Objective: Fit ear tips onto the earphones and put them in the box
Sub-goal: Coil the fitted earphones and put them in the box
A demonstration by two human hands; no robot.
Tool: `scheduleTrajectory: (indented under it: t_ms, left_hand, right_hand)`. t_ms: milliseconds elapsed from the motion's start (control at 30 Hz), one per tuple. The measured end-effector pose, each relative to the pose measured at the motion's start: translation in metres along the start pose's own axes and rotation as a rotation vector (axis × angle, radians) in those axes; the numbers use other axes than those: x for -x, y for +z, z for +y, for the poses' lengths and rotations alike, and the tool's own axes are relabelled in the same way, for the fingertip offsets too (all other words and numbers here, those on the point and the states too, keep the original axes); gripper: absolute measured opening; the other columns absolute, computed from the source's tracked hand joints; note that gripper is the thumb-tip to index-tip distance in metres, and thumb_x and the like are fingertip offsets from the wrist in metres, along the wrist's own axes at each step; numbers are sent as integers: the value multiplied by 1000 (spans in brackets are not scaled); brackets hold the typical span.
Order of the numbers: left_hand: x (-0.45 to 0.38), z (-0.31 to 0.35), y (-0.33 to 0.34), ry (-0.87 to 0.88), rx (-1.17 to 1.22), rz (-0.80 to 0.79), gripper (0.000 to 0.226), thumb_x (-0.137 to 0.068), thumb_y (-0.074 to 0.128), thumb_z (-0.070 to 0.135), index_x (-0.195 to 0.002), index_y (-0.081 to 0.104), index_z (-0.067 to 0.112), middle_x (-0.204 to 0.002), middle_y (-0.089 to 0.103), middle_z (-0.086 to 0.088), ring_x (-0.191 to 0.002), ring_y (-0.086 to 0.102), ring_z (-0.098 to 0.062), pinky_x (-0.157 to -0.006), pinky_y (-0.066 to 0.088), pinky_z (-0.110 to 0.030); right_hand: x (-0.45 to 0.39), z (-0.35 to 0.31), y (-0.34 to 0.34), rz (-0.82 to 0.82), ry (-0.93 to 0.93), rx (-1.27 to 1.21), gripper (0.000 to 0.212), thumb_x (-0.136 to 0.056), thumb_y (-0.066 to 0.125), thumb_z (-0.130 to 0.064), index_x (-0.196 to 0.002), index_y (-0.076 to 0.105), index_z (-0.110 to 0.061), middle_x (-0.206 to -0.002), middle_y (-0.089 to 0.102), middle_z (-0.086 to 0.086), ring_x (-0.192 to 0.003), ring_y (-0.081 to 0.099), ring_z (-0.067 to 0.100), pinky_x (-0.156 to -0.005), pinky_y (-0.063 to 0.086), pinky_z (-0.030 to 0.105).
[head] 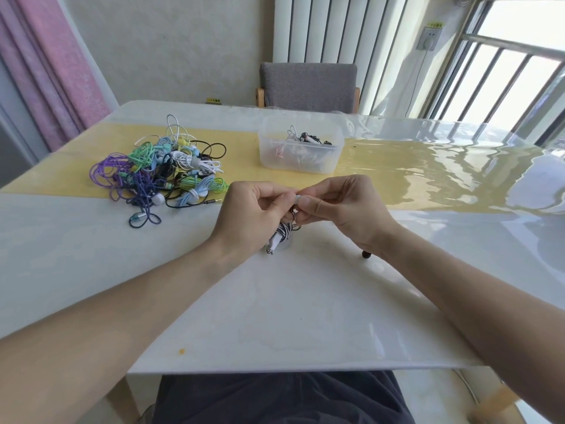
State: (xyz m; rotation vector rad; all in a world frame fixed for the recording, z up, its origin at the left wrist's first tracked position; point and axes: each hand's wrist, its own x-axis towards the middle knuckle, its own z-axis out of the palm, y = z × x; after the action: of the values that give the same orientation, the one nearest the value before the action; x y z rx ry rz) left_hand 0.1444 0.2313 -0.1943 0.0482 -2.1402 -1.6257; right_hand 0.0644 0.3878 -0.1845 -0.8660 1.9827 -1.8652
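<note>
Sunlight from the window glared off the white table (305,316). Both hands met above it: the left hand (253,215) and right hand (342,209) pinched a small white earphone (297,198) between their fingertips, its striped cord (282,232) dangling below. Tangled earphones (165,169) lay left; a clear box (301,145) sat beyond.
</note>
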Motion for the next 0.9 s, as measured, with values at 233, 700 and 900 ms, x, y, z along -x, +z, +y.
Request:
scheduleTrajectory:
  t_ms: [233,700,900]
  left_hand:
    - [-6,-2,-2,-167,289,-63,7,-75,72,10,-80,75,13,-75,74,-7,-70,68,-22,-76,58,-30]
    - [-9,-7,-3,-187,382,-80,17,-79,68,3,-74,77,17,-72,74,-6,-68,69,-19,-73,59,-32]
    - [-9,-7,-4,-65,269,-36,19,-86,64,-7,-84,71,11,-72,74,2,-67,69,-11,-67,56,-24]
  right_hand:
    - [1,-7,1,-36,-28,43,14,-82,76,-4,-90,73,7,-80,75,18,-70,73,22,-71,59,28]
    - [3,-10,3,-64,161,-186,17,-75,74,-10,-86,72,3,-76,72,17,-76,72,30,-78,61,37]
    - [5,-12,13,-23,253,-302,15,-91,63,2,-80,72,2,-73,68,15,-70,69,25,-71,60,31]
